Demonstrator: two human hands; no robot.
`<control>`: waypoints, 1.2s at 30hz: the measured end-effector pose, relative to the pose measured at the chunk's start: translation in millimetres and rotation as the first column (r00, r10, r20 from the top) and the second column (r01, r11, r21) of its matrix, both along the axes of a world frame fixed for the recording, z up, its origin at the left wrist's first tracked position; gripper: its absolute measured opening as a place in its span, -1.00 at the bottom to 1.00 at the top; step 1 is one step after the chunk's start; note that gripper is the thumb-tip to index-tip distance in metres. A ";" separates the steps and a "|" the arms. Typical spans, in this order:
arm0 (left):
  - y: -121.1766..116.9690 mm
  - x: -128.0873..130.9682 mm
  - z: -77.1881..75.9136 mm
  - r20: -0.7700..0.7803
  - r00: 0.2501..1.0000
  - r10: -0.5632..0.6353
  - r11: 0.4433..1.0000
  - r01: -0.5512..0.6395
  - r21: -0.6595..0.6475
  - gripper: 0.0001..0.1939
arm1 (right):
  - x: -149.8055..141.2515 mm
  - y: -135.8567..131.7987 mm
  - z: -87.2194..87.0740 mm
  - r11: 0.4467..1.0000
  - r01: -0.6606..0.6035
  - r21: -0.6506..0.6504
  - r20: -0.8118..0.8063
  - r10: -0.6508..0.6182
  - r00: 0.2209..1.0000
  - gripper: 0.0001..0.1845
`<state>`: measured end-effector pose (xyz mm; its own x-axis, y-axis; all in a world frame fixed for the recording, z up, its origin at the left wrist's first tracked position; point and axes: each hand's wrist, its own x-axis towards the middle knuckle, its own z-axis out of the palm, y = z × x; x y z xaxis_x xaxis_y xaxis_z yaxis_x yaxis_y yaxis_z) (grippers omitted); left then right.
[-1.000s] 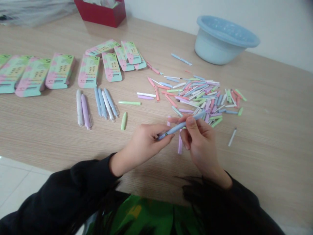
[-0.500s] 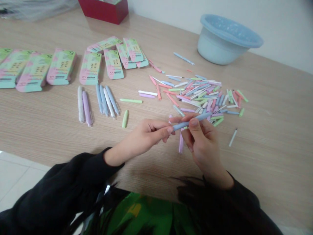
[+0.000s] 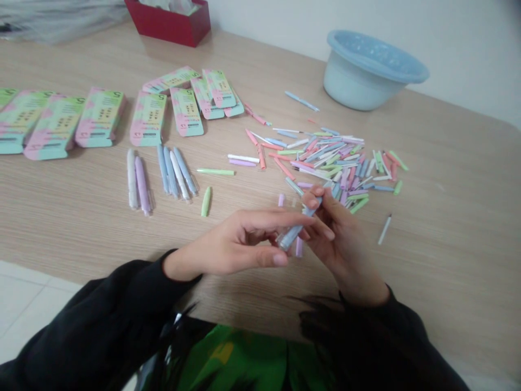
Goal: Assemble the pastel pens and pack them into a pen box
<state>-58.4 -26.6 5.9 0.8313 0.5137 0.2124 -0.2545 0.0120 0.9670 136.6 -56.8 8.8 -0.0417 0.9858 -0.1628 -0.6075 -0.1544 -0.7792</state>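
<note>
Holding a blue pen [image 3: 299, 225] at lower centre of the frame, the left hand [image 3: 240, 241] and right hand [image 3: 340, 239] were together, fingers clamped around it, below a pile of pen parts [image 3: 334, 163] right of centre.

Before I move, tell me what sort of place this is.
Probably a pen-assembly or craft workspace, perhaps at home or in a small workshop: a wood-look table bears a loose pile of pastel pen parts, pens laid side by side, and a row of printed cartons.
</note>
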 end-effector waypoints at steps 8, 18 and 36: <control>-2.3 7.6 -6.4 0.056 0.991 0.122 0.915 -0.134 0.381 -0.45 | 0.0 0.3 -3.5 0.995 -0.099 0.027 -0.101 0.101 0.990 -0.80; 2.5 -0.4 0.2 -0.062 0.997 -0.056 0.962 0.071 0.263 -0.27 | -0.5 -2.3 1.0 0.990 -0.140 0.025 -0.088 0.142 0.986 -0.81; 0.1 4.8 -0.7 -0.075 0.996 0.039 0.928 -0.008 0.373 -0.40 | 6.7 -4.7 5.8 0.987 -0.135 0.083 -0.017 0.137 0.990 -0.83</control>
